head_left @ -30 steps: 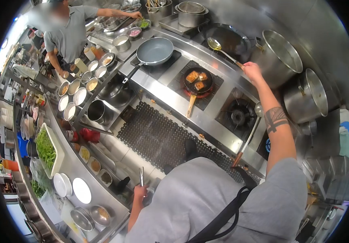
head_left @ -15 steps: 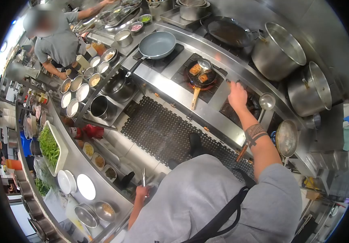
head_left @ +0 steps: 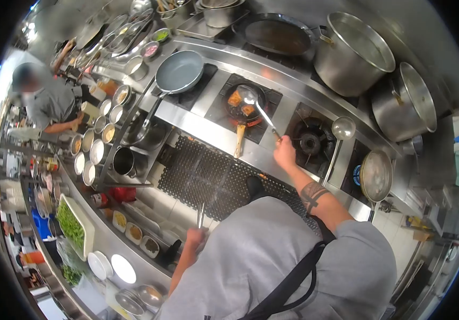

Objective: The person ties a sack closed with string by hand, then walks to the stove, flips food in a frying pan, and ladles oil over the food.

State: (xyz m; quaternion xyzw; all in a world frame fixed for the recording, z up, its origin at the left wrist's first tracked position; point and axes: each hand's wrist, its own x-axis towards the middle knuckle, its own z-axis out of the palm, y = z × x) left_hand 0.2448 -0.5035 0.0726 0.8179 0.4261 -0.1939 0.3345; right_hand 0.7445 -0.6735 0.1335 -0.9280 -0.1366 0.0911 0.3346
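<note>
My right hand (head_left: 285,153) is closed round the handle of a metal ladle (head_left: 266,118). The ladle's bowl rests in or just above a small dark frying pan (head_left: 230,113) on a lit burner, beside two browned pieces of food (head_left: 235,98). The pan's wooden handle (head_left: 239,140) points toward me, with no hand on it. Low at my left side, my left hand (head_left: 195,236) grips a slim metal utensil that looks like tongs (head_left: 202,216), held upright and away from the stove.
A grey-blue frying pan (head_left: 179,72) sits left of the burner. Large stockpots (head_left: 353,53) stand behind, and a long ladle (head_left: 343,128) lies to the right. A tray of greens (head_left: 72,224) and plates (head_left: 123,268) are on the left counter. A co-worker (head_left: 51,104) stands far left.
My right hand has come down and left toward me, and the ladle's bowl has moved to the right side of the food. My left hand has risen slightly. The view has shifted.
</note>
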